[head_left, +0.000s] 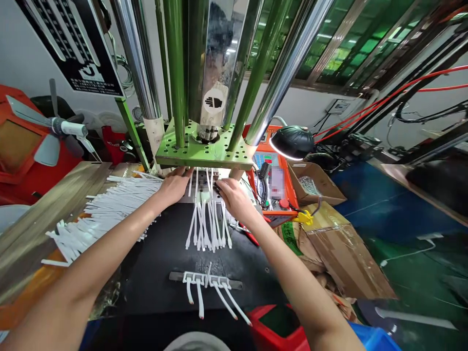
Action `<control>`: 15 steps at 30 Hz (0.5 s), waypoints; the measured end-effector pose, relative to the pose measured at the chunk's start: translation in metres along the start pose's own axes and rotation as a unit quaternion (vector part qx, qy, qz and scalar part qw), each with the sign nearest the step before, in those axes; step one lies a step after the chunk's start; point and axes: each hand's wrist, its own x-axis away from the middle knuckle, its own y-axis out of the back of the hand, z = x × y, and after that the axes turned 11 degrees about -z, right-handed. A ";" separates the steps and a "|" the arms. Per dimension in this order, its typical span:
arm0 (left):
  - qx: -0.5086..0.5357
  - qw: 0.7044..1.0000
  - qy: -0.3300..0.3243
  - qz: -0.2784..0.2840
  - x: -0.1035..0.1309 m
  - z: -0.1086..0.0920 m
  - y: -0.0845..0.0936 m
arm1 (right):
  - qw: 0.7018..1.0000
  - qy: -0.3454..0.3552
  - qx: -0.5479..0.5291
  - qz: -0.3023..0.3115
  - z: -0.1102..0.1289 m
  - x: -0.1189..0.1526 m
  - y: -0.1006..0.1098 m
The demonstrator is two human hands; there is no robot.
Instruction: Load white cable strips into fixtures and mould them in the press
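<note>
Under the press's green plate lies a metal mould with several white strips running across it. My left hand holds the mould's left side, its fingertips partly hidden beneath the plate edge. At the opposite side, my right hand has its fingers curled against the mould. A row of white strips fans out from the mould towards me over the black work surface. Closer to me, a white moulded piece with several short tails rests on a flat metal bar.
White strips are heaped on the left. Red-handled pliers lie beside my right forearm. An orange control box, a black lamp and cardboard boxes stand right. A fan is at left, a red bin in front.
</note>
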 end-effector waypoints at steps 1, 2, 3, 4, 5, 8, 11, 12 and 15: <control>0.009 1.000 -0.003 -0.011 0.029 -0.001 0.003 | 0.999 0.015 -0.033 -0.020 0.003 0.036 0.011; 0.021 1.000 -0.006 -0.018 0.063 -0.001 0.005 | 0.996 0.029 -0.073 -0.041 0.007 0.073 0.021; 0.052 0.996 -0.063 -0.044 0.101 0.000 0.006 | 0.994 0.027 -0.095 -0.051 0.009 0.111 0.031; 0.063 0.988 -0.114 -0.077 0.141 0.002 0.007 | 0.993 0.019 -0.098 -0.064 0.012 0.146 0.039; 0.050 0.981 -0.155 -0.106 0.180 0.004 0.006 | 0.993 0.007 -0.094 -0.072 0.014 0.178 0.045; -0.006 0.969 -0.210 -0.130 0.269 0.013 0.005 | 0.999 0.001 -0.029 0.013 0.019 0.241 0.054; -0.079 0.971 -0.192 -0.116 0.304 0.018 0.002 | 0.997 0.024 0.057 0.046 0.021 0.259 0.048; -0.098 0.972 -0.186 -0.108 0.306 0.019 0.000 | 0.997 0.024 0.072 0.032 0.022 0.259 0.044; -0.115 0.974 -0.172 -0.094 0.304 0.019 -0.005 | 0.996 -0.001 0.085 0.001 0.024 0.255 0.035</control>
